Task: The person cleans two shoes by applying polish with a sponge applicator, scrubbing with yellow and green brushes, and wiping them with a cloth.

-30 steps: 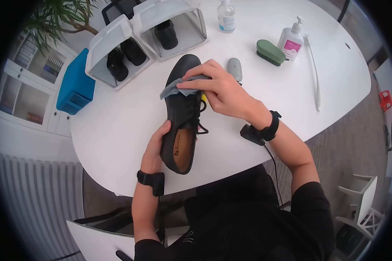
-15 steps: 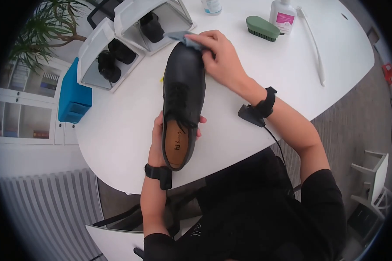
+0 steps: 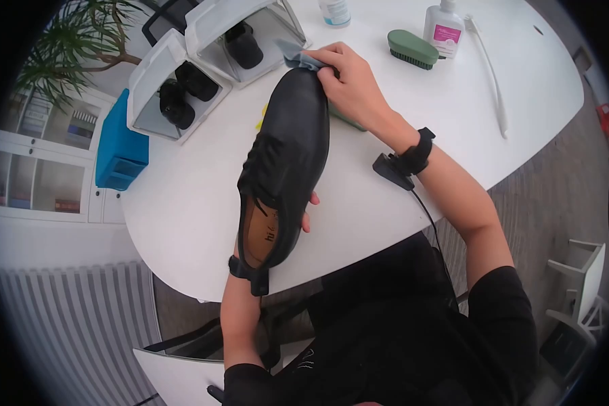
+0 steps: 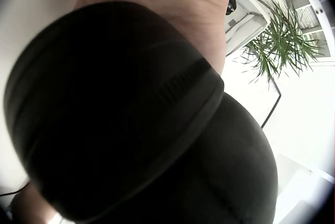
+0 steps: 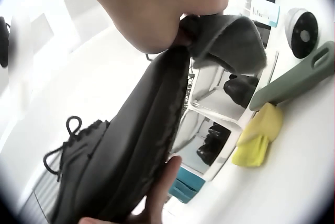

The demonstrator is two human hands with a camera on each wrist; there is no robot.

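Observation:
A black leather lace-up shoe (image 3: 294, 122) is held over the table, toe pointing away and its tan insole (image 3: 258, 233) facing up. My left hand (image 3: 310, 213) grips it from beneath; only a few fingertips show past its right side, the rest hidden by the shoe. In the right wrist view, the left hand (image 5: 157, 190) lies along the sole. At the toe tip, my right hand (image 3: 352, 84) pinches a grey-blue cloth (image 3: 298, 57) against the edge. The cloth (image 5: 233, 46) hangs loosely past the toe in the right wrist view. A black wrist strap (image 4: 104, 109) fills much of the left wrist view.
Two clear-fronted shoe boxes (image 3: 206, 111) with black shoes stand at the back left, beside a blue box (image 3: 122, 152). Back right are a green brush (image 3: 413, 49), a white bottle (image 3: 445, 30) and a long white stick (image 3: 490, 78). A yellow cloth (image 5: 256, 140) lies beyond the shoe.
The cloth in my right hand has moved from near the laces forward to the toe tip. My left hand has turned the shoe, which now leans to the left.

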